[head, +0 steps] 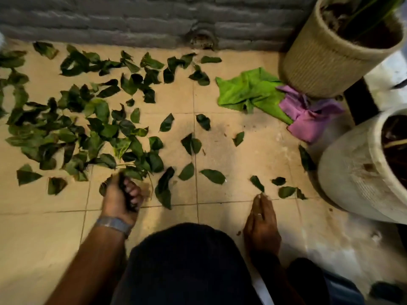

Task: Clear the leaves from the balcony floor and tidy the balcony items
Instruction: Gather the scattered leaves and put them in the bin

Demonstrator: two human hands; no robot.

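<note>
Several dark green leaves (92, 126) lie scattered over the beige tiled floor (253, 155), thickest at the left. My left hand (120, 199), with a watch on the wrist, is closed around a bunch of leaves (130, 172) near the floor. My right hand (262, 219) reaches forward, its fingertips pinched on the tip of a single small leaf (256, 183). A few more leaves (286, 191) lie just right of that hand.
A crumpled green cloth (248, 91) and a purple cloth (308, 119) lie by a woven beige planter (319, 67) at the back right. A white pot (356, 177) stands at the right. A grey brick wall (132, 20) runs along the back. My dark-clothed knee (187, 260) fills the foreground.
</note>
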